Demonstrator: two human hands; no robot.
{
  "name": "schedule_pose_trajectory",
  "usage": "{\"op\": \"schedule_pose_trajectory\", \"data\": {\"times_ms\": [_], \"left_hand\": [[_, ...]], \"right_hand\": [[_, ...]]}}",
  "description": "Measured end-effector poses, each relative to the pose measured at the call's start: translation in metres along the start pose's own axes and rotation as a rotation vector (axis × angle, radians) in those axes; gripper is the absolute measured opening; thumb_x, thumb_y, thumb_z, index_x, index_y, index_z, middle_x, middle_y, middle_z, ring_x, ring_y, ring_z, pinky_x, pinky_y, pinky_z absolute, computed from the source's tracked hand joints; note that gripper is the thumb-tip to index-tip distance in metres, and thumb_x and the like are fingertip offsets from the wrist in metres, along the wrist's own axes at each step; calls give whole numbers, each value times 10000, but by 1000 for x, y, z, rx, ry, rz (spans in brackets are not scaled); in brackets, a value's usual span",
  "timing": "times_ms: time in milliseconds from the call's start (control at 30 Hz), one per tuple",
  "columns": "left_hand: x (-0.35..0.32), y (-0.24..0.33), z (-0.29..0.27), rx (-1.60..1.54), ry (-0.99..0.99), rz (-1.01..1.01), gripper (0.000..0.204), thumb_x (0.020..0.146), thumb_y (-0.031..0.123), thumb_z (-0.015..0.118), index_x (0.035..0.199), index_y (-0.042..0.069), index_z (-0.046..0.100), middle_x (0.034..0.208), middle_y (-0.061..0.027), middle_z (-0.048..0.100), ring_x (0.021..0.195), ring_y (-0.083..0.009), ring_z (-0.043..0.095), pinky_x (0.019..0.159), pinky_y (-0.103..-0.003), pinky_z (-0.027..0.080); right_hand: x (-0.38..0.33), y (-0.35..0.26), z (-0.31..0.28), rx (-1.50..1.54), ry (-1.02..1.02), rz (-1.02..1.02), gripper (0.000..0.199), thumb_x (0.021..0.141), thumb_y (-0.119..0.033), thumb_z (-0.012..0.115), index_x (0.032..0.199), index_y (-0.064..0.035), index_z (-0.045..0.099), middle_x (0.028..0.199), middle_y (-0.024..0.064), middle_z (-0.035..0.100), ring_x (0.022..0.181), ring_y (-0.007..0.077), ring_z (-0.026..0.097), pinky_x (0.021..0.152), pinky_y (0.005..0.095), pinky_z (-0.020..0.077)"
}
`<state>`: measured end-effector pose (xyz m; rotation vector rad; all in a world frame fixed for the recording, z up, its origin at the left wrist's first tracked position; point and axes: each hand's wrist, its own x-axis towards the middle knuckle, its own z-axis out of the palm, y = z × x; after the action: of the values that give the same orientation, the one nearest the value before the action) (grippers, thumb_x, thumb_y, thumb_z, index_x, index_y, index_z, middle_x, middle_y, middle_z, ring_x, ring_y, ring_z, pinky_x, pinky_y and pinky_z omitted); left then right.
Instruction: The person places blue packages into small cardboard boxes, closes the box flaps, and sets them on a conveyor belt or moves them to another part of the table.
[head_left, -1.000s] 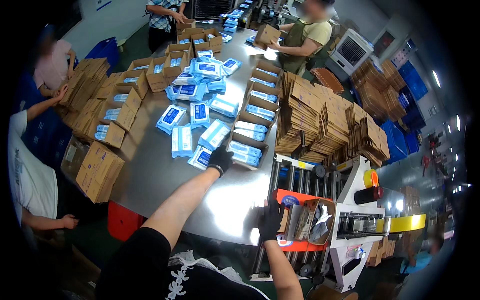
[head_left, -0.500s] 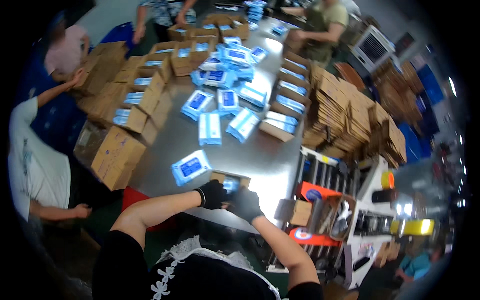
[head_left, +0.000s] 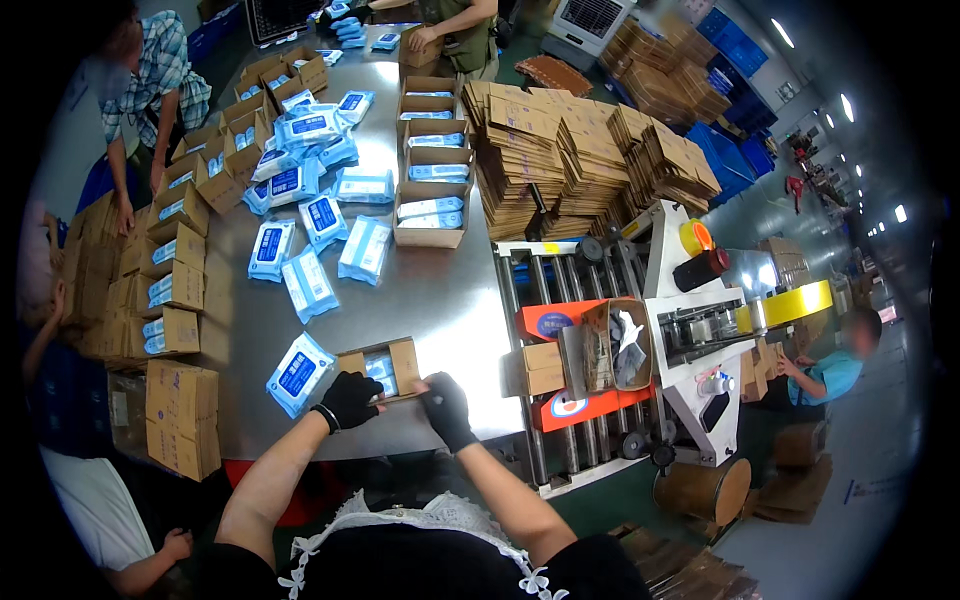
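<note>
A small open cardboard box [head_left: 405,362] stands near the front edge of the metal table, with a blue-and-white wipes pack [head_left: 380,370] inside. My left hand [head_left: 348,402], in a black glove, grips the box's near side at its left, fingers curled at the wall. At the near right corner my right hand [head_left: 447,410], also black-gloved, has its thumb and fingers closed on the cardboard. Part of the near wall is hidden by my hands. Just left of the box a loose wipes pack [head_left: 300,374] lies tilted, label up.
Loose wipes packs [head_left: 310,285] are heaped across the metal table [head_left: 440,310]. Filled boxes [head_left: 430,238] line both sides. Flattened cartons [head_left: 520,140] are stacked right, beyond a roller taping machine [head_left: 600,350]. A folded-carton bundle [head_left: 182,420] sits left; other people work around the table.
My view has swung to the right, so the table sits further left in it. My right hand was blurred by motion and now shows sharply at the box's right corner.
</note>
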<state>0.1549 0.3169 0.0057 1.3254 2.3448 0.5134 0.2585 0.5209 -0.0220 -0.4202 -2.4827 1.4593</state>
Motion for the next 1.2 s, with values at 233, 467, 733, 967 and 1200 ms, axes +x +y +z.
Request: {"op": "schedule_pose_trajectory", "data": {"times_ms": [233,467,733,967,1200], "left_hand": [[-6,4,-2,-54,-75,-112,264,789,363,679,930,142,655,875,-99,643,849,-300,579,759,-422,435],[3,3,-2,-42,-2,-31,252,798,363,669,934,151,652,856,-93,636,847,-296,576,759,-422,432],[-3,5,-1,-65,11,-65,253,761,335,699,901,132,645,860,-78,639,851,-285,593,767,-415,443],[-6,2,-6,-7,-85,-74,251,797,348,670,923,134,635,883,-90,629,868,-281,582,783,-408,428],[5,4,-6,-36,-31,-16,268,764,358,690,901,132,649,873,-68,636,843,-274,590,762,-415,426]], "right_hand": [[35,71,-70,-1083,-12,455,233,912,-221,502,828,-54,641,842,91,649,728,276,665,647,365,523],[39,125,-86,-843,408,567,273,893,-384,531,848,-131,623,706,77,685,642,255,685,554,385,534],[65,138,-83,-1113,319,726,263,890,-292,514,825,-68,635,744,73,690,663,239,692,563,368,548],[62,151,-87,-1019,315,689,293,836,-382,595,948,-116,649,924,77,658,826,222,678,675,351,539],[-18,217,-100,-699,50,360,213,851,-233,569,799,-39,639,711,85,648,657,196,650,574,317,500]]}}
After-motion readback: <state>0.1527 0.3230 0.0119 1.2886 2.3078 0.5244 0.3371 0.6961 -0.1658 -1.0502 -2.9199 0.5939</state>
